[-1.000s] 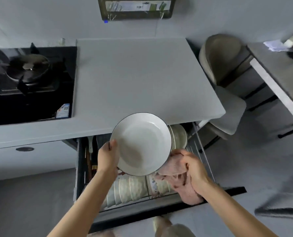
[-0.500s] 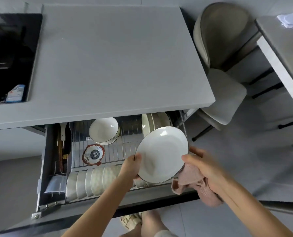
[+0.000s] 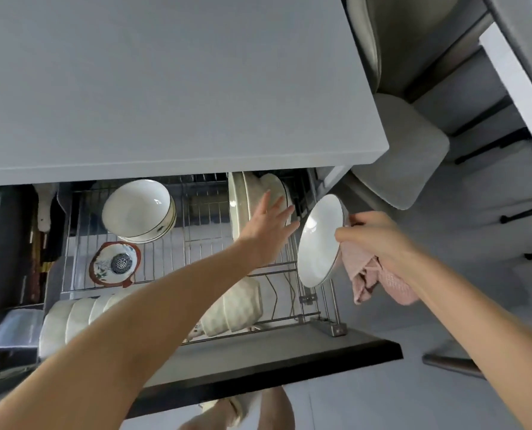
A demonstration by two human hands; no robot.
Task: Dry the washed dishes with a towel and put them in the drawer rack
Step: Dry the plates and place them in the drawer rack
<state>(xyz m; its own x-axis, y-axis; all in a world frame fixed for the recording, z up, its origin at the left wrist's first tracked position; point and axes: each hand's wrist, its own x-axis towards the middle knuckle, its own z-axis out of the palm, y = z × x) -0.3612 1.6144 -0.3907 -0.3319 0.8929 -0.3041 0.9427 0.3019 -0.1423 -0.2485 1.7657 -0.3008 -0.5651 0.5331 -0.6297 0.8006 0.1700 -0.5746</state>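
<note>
Nearest, under the left forearm, white ribbed bowls (image 3: 81, 308) stand on edge at the front of the steel wire drawer rack (image 3: 202, 231). The right hand (image 3: 379, 240) pinches the round white dark-rimmed plate (image 3: 319, 243), thumb on its inner face, with the pink textured towel (image 3: 368, 274) bunched under the palm; the plate tilts on edge over the rack's right side. Left of it, the left hand (image 3: 271, 226), fingers straight and spread, hovers over upright white plates (image 3: 249, 193) farther back; contact cannot be told.
</note>
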